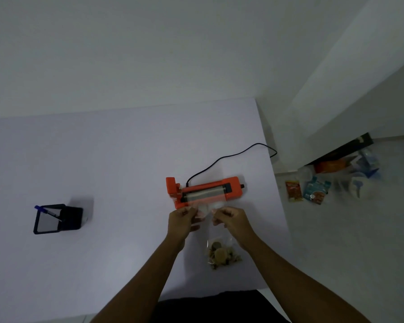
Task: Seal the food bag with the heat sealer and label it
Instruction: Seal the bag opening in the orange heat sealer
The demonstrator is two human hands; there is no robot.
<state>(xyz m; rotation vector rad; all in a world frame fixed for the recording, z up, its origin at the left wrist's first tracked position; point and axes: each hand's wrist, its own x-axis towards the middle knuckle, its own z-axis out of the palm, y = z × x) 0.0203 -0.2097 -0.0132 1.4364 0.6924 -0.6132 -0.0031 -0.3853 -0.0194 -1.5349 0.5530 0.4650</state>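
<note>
An orange heat sealer (233, 186) lies on the white table (117, 159), its arm raised at the left end and its black cord (222, 159) running off the right edge. A clear food bag (221, 252) with brown snacks in its bottom lies between my forearms. Its open top reaches over the sealer's sealing strip. My left hand (181, 221) pinches the bag's top at the left. My right hand (231, 217) pinches it at the right. Both hands sit just in front of the sealer.
A black pen holder (57, 219) with a blue pen (47, 212) stands at the table's left. Beyond the table's right edge, on the floor, lie snack packets (308, 190), plastic bags (359, 180) and a dark box.
</note>
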